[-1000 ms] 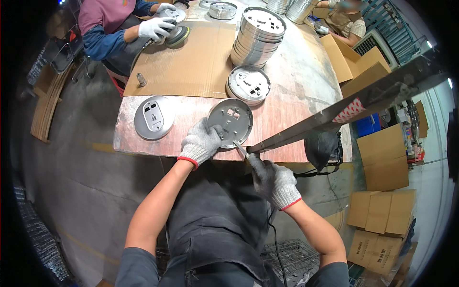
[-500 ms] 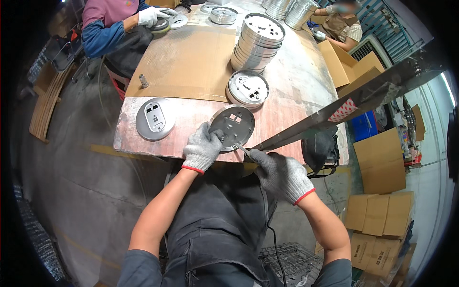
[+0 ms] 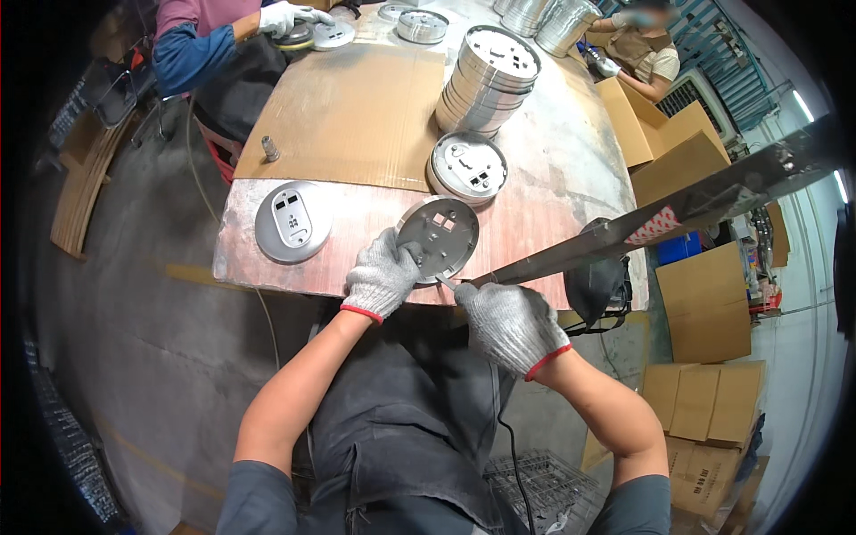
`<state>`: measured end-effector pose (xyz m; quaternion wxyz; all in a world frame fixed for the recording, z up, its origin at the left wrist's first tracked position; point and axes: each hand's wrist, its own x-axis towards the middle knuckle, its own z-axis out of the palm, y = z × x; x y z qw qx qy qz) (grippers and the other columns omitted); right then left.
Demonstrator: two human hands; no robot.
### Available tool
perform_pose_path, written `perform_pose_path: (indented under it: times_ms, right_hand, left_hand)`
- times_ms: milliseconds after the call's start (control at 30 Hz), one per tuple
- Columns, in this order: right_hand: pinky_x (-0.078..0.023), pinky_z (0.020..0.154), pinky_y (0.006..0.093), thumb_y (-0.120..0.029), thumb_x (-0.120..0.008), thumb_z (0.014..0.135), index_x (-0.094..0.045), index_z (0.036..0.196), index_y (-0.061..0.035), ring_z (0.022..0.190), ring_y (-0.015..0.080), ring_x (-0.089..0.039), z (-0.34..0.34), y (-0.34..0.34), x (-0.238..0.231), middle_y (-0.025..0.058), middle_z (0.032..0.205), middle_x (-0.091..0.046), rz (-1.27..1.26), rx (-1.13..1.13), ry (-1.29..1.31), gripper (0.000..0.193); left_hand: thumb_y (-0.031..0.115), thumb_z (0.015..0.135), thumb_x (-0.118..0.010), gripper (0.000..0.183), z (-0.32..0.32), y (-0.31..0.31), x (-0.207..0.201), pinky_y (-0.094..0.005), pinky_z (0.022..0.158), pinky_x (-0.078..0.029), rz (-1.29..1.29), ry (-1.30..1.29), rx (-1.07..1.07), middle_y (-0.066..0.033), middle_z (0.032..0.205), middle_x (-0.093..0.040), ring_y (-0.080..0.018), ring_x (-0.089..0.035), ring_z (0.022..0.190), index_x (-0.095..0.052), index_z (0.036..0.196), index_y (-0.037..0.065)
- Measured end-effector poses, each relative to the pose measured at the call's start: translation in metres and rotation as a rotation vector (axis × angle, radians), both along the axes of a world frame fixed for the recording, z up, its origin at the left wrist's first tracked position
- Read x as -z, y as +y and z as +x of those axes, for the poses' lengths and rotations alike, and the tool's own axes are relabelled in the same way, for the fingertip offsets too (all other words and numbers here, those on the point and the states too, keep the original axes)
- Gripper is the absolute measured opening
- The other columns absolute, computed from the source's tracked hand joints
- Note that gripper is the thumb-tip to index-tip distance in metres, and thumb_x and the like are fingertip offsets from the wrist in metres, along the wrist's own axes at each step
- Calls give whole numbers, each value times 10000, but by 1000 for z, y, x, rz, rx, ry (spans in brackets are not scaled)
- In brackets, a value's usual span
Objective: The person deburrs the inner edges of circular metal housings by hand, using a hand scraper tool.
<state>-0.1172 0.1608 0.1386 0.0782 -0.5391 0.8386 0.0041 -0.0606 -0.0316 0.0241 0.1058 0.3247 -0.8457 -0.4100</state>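
Note:
My left hand, in a grey knitted glove with a red cuff, grips the left edge of a round grey metal cover. The cover is tilted at the table's near edge, its recessed inner side with square cut-outs facing up. My right hand, gloved alike, is closed round a thin metal hand tool. The tool's tip reaches the cover's lower rim; its handle is hidden in the fist. Left of the cover lies a similar round cover with a pale oval panel. Behind it sits a short stack of round covers.
A long dark bar slants from beside my right hand to the upper right. Cardboard covers part of the worktable. A taller stack of covers stands behind. Two other people work at the far side. Open cartons stand at right.
My right hand has shifted slightly left and down, its wrist turned, with the tool still at the cover's lower rim. My left hand keeps its grip. The whole view has shifted a little.

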Motion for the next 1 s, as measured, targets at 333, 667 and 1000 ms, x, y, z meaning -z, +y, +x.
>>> perform_pose_path:
  times_ms: [333,667,1000]
  right_hand:
    - [-565,621,495,-265,-636,930,-577,1374,-183,732,371,-706,30,46,73,136,837,-696,-272,298,-95,456]
    - [-582,829,329,-172,-737,889,-676,1323,-56,914,221,-757,80,105,81,175,1027,-756,-622,633,-538,453]
    - [-564,959,356,-206,-701,918,-665,1348,-125,1121,278,-709,100,117,77,126,1231,-729,-568,727,-620,439]
  left_hand:
    - [319,945,-576,314,-10,-7,-8,-520,899,-537,5,-174,25,-250,1049,-709,-453,-672,1036,-638,1054,31]
    - [338,899,-642,514,-79,-37,-73,-413,919,-543,166,47,-22,-225,1120,-719,-355,-707,1029,-586,1313,39]
    - [422,968,-547,481,-156,-38,-72,-456,983,-530,-157,-96,-14,-243,1180,-713,-410,-678,1129,-654,1290,81]
